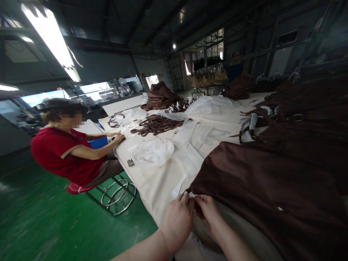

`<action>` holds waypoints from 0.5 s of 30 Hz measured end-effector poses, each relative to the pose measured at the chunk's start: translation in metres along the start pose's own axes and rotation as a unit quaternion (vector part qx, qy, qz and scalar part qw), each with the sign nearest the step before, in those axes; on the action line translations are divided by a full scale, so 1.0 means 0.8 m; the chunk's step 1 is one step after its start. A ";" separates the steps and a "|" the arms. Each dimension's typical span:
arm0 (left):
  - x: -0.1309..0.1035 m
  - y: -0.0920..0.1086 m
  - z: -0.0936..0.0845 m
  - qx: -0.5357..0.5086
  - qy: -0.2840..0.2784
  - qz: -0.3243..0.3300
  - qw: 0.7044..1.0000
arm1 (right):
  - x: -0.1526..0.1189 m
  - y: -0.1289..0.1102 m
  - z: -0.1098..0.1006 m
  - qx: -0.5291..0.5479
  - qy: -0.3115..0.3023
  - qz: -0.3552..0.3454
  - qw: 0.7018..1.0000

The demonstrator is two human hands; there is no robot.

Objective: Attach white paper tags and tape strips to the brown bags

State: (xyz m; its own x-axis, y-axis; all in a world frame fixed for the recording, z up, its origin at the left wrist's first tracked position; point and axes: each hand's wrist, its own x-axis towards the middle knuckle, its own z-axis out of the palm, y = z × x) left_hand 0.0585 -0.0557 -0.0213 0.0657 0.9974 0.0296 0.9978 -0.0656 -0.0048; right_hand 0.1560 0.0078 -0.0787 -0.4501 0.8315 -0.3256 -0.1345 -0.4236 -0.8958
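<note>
My left hand (pixel 179 215) is closed, with thumb and fingers pinched at the near left corner of a dark brown leather bag (pixel 244 170). Close against it, my right hand (pixel 208 210) is closed too, its fingertips bent inward. A small white piece of wrapping (pixel 191 194) shows between the fingertips of both hands; its exact kind is hard to make out. The bag lies flat on the cloth-covered table (pixel 149 181), reaching off to the right. Just beyond my left hand lies a white strip with a toothed edge (pixel 178 186).
A co-worker in a red shirt (pixel 62 148) sits at the table's left edge, hands on it. Crumpled clear plastic (pixel 152 152), brown straps (pixel 157 125) and a brown leather pile (pixel 161 95) lie further back. More brown bags with wrapped handles (pixel 252 121) crowd the right.
</note>
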 end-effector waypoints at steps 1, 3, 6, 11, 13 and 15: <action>0.000 -0.002 0.002 0.002 -0.010 -0.004 1.000 | -0.002 -0.002 0.001 0.011 0.002 0.001 1.000; 0.000 -0.006 0.003 -0.002 -0.027 -0.010 1.000 | -0.005 -0.005 0.002 0.035 0.006 0.009 0.999; -0.001 -0.012 0.000 -0.053 -0.036 -0.018 0.998 | -0.001 0.001 0.002 0.011 0.007 0.001 1.000; 0.000 -0.022 0.001 -0.224 -0.001 -0.096 0.970 | 0.024 0.032 -0.007 -0.066 0.017 -0.034 0.997; 0.004 -0.028 0.006 -0.290 -0.037 -0.132 0.947 | 0.031 0.040 -0.011 -0.081 0.025 -0.054 0.995; 0.009 -0.032 0.011 -0.337 -0.083 -0.151 0.926 | 0.033 0.041 -0.013 -0.098 0.019 -0.062 0.993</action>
State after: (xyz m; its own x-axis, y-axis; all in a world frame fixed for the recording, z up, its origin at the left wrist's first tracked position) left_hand 0.0330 -0.0469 -0.0298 -0.1630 0.9603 -0.2265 0.7498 0.2698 0.6041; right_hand 0.1489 0.0193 -0.1198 -0.4076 0.8868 -0.2177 -0.0106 -0.2430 -0.9700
